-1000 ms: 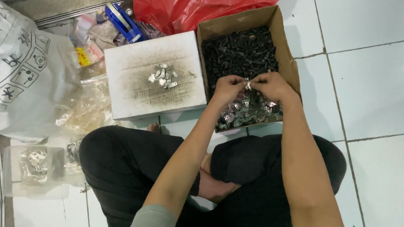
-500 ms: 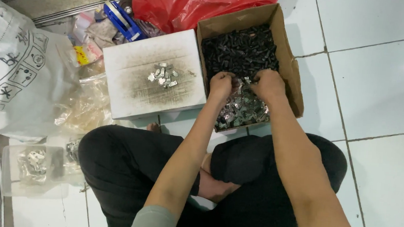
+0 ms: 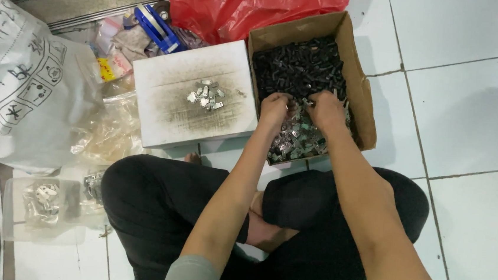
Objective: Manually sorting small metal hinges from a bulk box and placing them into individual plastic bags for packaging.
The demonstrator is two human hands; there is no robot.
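Left hand: the left hand (image 3: 276, 108) is inside the box (image 3: 362, 110), fingers curled down into the metal bits (image 3: 296, 139); whether its grip is closed on any bit cannot be told.
Right hand: the right hand (image 3: 326, 109) is just beside the left, also curled into the heap; its grip is hidden the same way.
Bits: shiny ones lie under and just behind both hands, dark parts (image 3: 300, 70) fill the box beyond them.
Edges: the box wall stands close outside the right hand; the white lid (image 3: 168, 113) touches the box beside the left hand, with a small pile (image 3: 206, 94) on it.
Open room: bare floor tiles (image 3: 464, 109) lie outside the right hand, past the box wall.
Hidden: fingertips are buried; the red bag (image 3: 254, 4) beyond the box and the white sack (image 3: 22, 92) past the lid are cut off by the frame.
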